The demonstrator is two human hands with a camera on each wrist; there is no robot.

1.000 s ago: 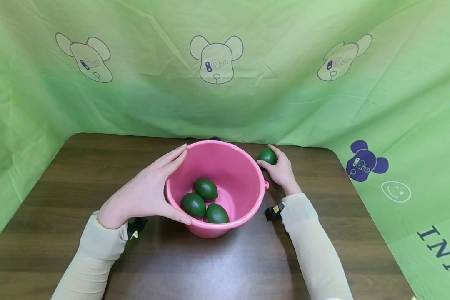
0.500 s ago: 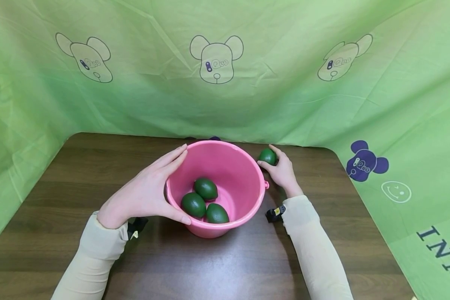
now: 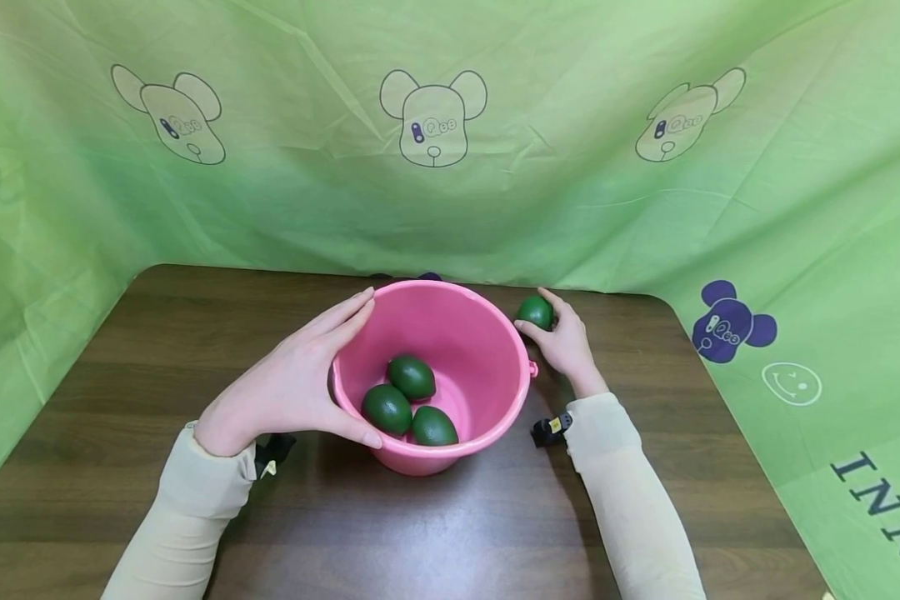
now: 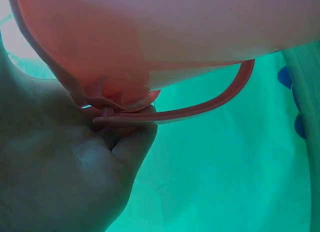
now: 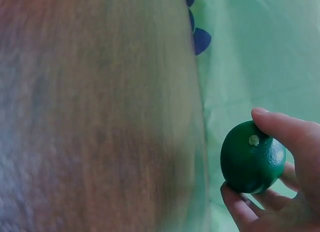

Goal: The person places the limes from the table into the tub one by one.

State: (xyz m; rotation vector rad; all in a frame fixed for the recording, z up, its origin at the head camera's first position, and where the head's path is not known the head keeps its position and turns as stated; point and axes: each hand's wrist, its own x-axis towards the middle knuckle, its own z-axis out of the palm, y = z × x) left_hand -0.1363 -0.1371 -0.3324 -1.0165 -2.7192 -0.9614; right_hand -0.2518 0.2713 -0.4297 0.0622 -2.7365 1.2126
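Note:
A pink bucket [image 3: 487,350] stands in the middle of the table, tilted a little toward me, with three green limes [image 3: 411,377] lying in its bottom. My left hand [image 3: 292,387] grips the bucket's left side, thumb at the front of the rim and fingers toward the back. In the left wrist view, the bucket's handle [image 4: 200,109] passes close to the fingers. Right of the bucket, my right hand [image 3: 567,342] holds another green lime [image 5: 250,162] between thumb and fingertips. The right wrist view shows its pale stem end. Whether that lime touches the table I cannot tell.
The brown wooden table [image 3: 157,358] ends just behind the bucket and the right hand. A green cloth [image 3: 285,192] with printed bear heads hangs along the back and both sides. A small peg [image 3: 532,369] juts from the bucket's right rim.
Almost nothing differs. My right wrist has shifted very slightly toward me, with the lime still between the fingers; the left hand and bucket have stayed put.

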